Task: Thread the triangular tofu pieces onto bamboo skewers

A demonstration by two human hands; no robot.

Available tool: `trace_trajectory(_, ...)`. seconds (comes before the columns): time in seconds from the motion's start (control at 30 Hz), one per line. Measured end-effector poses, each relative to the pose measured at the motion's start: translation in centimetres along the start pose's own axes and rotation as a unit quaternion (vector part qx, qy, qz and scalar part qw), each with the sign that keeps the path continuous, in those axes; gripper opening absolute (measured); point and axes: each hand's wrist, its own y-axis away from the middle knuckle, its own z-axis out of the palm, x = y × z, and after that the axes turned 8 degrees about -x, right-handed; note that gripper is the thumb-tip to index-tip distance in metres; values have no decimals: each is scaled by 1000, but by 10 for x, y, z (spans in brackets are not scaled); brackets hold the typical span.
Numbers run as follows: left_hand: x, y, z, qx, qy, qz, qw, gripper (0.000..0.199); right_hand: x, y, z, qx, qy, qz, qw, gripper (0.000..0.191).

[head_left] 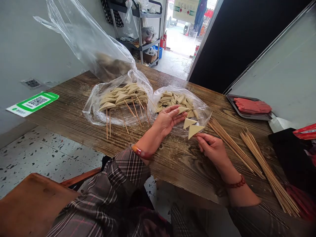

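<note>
My left hand [168,121] pinches a pale beige triangular piece [183,110], which looks like tofu, between thumb and fingers. My right hand [211,146] grips the lower end of a bamboo skewer, mostly hidden by the fingers and by two triangular slices [196,131] threaded on it. The skewer points up and left toward the piece in my left hand. Just behind both hands, loose triangles [172,98] lie in an open clear plastic bag [203,110]. Left of that, finished skewers of stacked triangles [123,93] rest on another plastic bag [92,113], sticks toward me.
Two bundles of bamboo skewers [234,146] lie on the wooden table [182,164] at right. Behind them sits a dark tray [249,114] of pink slices. A green QR card [37,102] is at far left. A brown stool [37,204] stands at lower left.
</note>
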Motion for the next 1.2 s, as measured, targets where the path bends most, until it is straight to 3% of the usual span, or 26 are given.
trace_trajectory(0.4, -11, -2, -2, -12, -80, 57, 995, 11, -6, 0, 6, 13, 2, -2, 1000, 36)
trace_trajectory(0.93, -20, -1, 1, -14, -102, 46, 994, 17, -4, -1, 11, 37, 29, -13, 999, 31)
trace_trajectory(1.2, -13, -4, -5, -23, -102, 21, 994, 27, -5, -1, 9, 44, -2, -15, 999, 34)
